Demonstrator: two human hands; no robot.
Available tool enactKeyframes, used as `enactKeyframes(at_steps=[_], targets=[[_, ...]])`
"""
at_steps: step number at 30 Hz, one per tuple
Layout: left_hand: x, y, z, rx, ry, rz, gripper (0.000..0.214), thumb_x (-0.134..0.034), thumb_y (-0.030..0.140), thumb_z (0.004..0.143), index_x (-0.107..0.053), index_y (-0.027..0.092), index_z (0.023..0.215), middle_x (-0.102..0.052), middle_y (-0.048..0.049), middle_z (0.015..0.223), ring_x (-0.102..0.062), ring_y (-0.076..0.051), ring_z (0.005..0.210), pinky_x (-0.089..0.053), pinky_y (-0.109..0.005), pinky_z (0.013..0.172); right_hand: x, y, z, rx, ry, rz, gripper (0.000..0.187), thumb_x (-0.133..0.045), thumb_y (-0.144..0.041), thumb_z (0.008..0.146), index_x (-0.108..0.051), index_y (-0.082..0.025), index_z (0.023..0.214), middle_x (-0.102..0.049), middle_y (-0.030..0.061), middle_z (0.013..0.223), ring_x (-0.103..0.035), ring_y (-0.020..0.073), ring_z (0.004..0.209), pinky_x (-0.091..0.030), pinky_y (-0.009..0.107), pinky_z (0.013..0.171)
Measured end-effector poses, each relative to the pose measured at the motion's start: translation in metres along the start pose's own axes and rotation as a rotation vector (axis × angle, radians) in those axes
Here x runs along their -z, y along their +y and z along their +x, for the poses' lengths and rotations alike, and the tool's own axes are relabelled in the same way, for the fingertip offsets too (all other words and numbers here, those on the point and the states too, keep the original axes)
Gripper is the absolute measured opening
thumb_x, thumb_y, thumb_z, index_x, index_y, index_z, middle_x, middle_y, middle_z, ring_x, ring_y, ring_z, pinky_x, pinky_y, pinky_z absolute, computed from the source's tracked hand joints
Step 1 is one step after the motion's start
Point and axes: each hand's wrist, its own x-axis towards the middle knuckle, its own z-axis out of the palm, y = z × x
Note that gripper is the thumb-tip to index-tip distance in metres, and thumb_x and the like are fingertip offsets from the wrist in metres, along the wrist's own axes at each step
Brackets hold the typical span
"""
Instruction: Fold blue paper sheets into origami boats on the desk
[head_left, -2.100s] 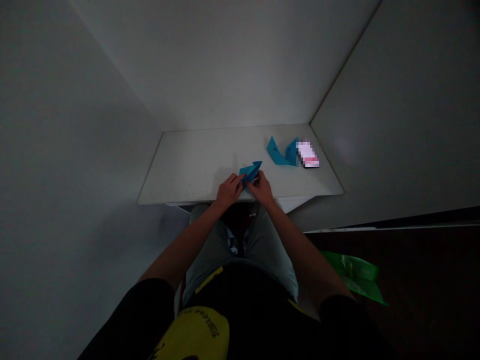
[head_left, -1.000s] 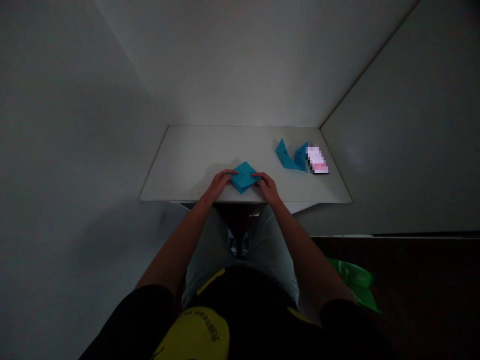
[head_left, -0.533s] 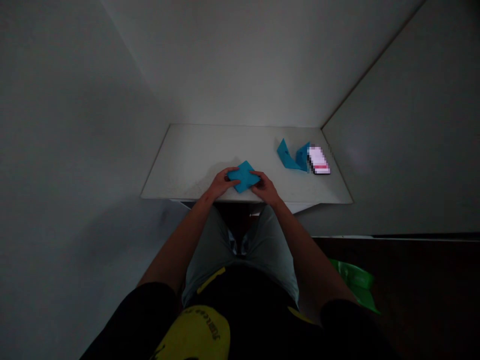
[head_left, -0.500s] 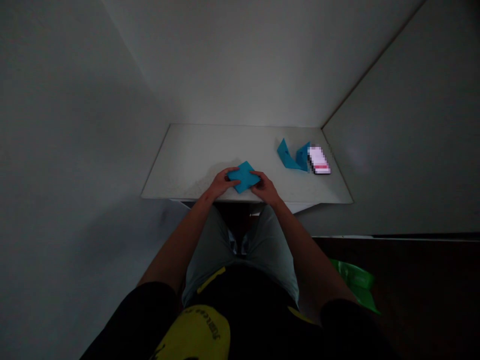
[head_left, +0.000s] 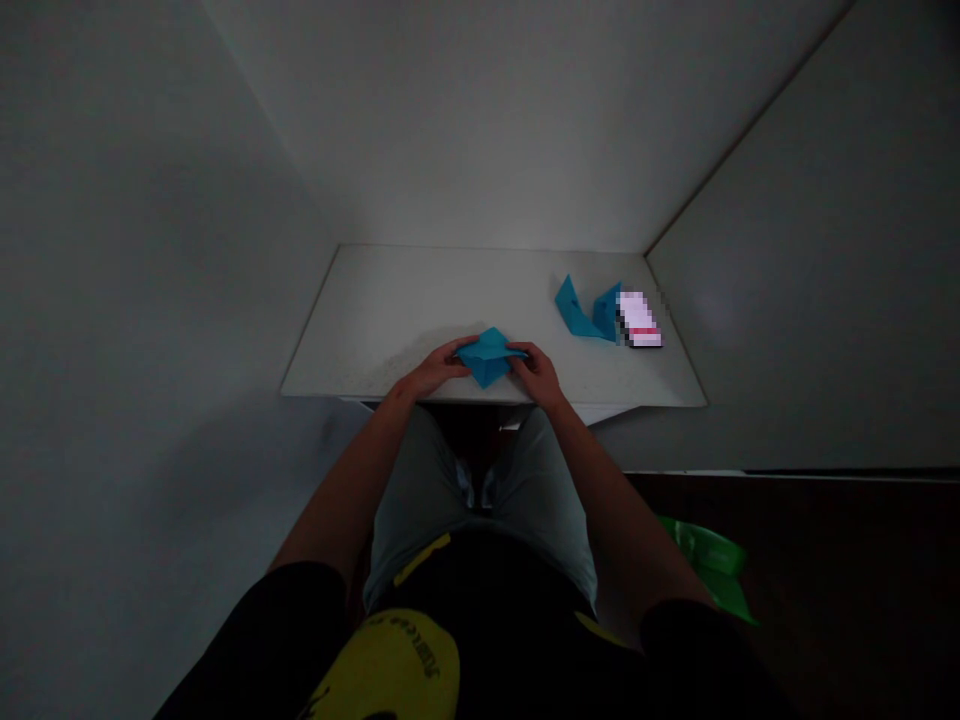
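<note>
A folded piece of blue paper (head_left: 489, 357) is held over the front part of the white table, its middle raised in a crease and its outline roughly a diamond. My left hand (head_left: 439, 368) pinches its left corner between thumb and fingers. At the right corner, my right hand (head_left: 537, 372) grips the paper in the same way. Some of the fingertips are hidden behind the paper.
Farther right on the white table (head_left: 397, 290) lie blue folded paper shapes (head_left: 576, 318). Beside them is a phone-like object (head_left: 639, 320), blurred by pixels. Walls close in the table's back and right. A green plastic object (head_left: 709, 555) stands low at right.
The blue paper has gone from a flat diamond to a shape with a raised fold across its middle. Both hands keep hold of its side corners, the right one slightly farther right.
</note>
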Motion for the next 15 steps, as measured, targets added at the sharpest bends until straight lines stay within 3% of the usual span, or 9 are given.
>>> enactKeyframes(at_steps=[3, 6, 10, 15], targets=[[-0.001, -0.003, 0.001, 0.008, 0.043, -0.03, 0.087, -0.088, 0.027, 0.074, -0.06, 0.021, 0.156, -0.076, -0.0119, 0.136, -0.074, -0.025, 0.113, -0.059, -0.041, 0.104, 0.0, 0.0, 0.0, 0.06, -0.008, -0.013, 0.048, -0.07, -0.063, 0.092, -0.074, -0.026, 0.123, -0.074, 0.004, 0.094, -0.068, 0.0221, 0.081, -0.061, 0.038, 0.077], [-0.006, -0.008, 0.005, 0.018, 0.171, -0.081, 0.069, -0.086, 0.039, 0.079, -0.071, 0.017, 0.142, -0.079, -0.0121, 0.127, -0.074, -0.025, 0.109, -0.06, -0.041, 0.102, -0.001, -0.001, 0.001, 0.096, 0.046, -0.001, 0.047, -0.076, -0.066, 0.088, -0.078, -0.025, 0.109, -0.077, 0.0056, 0.101, -0.067, 0.0212, 0.082, -0.06, 0.036, 0.078], [-0.014, -0.011, 0.009, 0.014, 0.288, -0.138, 0.061, -0.089, 0.051, 0.078, -0.079, 0.015, 0.126, -0.082, -0.0119, 0.118, -0.075, -0.026, 0.104, -0.062, -0.042, 0.098, -0.002, -0.001, 0.001, 0.053, 0.102, 0.017, 0.05, -0.078, -0.072, 0.085, -0.078, -0.024, 0.101, -0.077, 0.0042, 0.093, -0.065, 0.0205, 0.077, -0.057, 0.035, 0.074], [-0.018, -0.01, 0.01, -0.007, 0.326, -0.143, 0.055, -0.091, 0.056, 0.075, -0.081, 0.015, 0.11, -0.082, -0.011, 0.113, -0.075, -0.025, 0.101, -0.064, -0.043, 0.097, -0.002, 0.001, 0.003, 0.003, 0.139, 0.098, 0.051, -0.078, -0.075, 0.083, -0.074, -0.025, 0.094, -0.076, 0.0024, 0.086, -0.065, 0.0197, 0.074, -0.058, 0.035, 0.071]])
